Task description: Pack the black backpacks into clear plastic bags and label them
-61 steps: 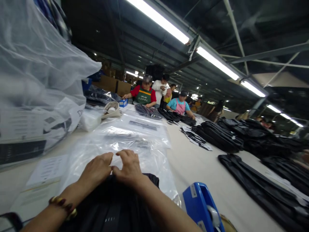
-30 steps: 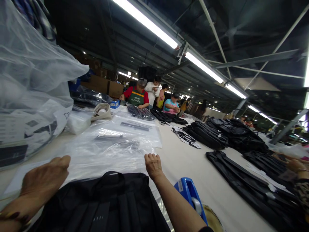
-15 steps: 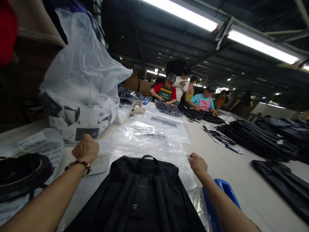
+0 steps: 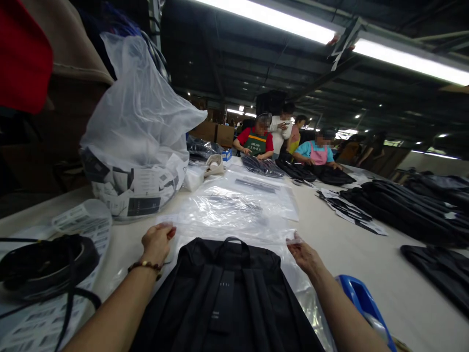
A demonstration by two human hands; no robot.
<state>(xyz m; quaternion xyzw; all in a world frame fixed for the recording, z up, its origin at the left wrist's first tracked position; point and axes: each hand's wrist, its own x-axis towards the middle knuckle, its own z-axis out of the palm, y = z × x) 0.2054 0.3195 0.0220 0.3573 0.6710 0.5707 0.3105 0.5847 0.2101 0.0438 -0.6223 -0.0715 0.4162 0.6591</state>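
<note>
A black backpack [image 4: 264, 298] lies in front of me, its shoulder straps and back panel facing up and its top loop pointing away. A clear plastic bag [image 4: 234, 226] stretches across just beyond the top of the backpack, and its film also shows along the right side. My left hand [image 4: 158, 243] is closed on the bag's left edge, thumb and fingers pinched together. On the other side, my right hand [image 4: 305, 253] pinches the right edge of the same bag between thumb and fingers. How far the film runs beneath the backpack is hidden.
A translucent sack of paper tags [image 4: 142, 181] stands at the left, behind barcode sticker sheets [image 4: 97, 244] and a dark roll [image 4: 47, 266]. A blue tape dispenser [image 4: 362, 298] sits near my right forearm. Black bags [image 4: 403, 210] are piled at right; co-workers [image 4: 256, 142] work at the far end.
My left hand has come inward and lower, from beside the tag sack to the bag's left edge. My right hand stays at the right edge. The view has shifted slightly.
</note>
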